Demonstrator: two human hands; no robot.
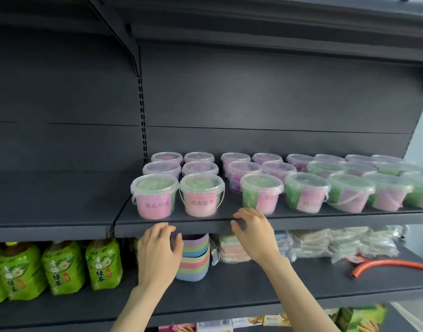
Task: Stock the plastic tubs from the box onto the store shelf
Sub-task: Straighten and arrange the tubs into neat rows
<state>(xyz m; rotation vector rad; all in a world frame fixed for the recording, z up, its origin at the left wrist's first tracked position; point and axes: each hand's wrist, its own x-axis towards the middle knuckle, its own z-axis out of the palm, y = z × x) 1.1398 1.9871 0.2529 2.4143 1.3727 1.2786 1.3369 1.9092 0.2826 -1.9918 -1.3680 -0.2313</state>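
Note:
Several clear plastic tubs with lids and pink labels stand in rows on the dark shelf (205, 221). At the front, a left pair (155, 196) (202, 195) holds green pods, and another tub (262, 194) stands further right. My left hand (157, 255) hovers below the shelf's front edge with relaxed fingers, holding nothing. Raised to the shelf lip, my right hand (252, 232) has loosely curled fingers and is just in front of the tubs. The box is out of view.
On the lower shelf (229, 286) stand green tea bottles (102, 264) at left, a stack of pastel bowls (194, 257) in the middle, wrapped packs (337, 243) and an orange hose (392, 265) at right. The upper shelf left of the tubs is bare.

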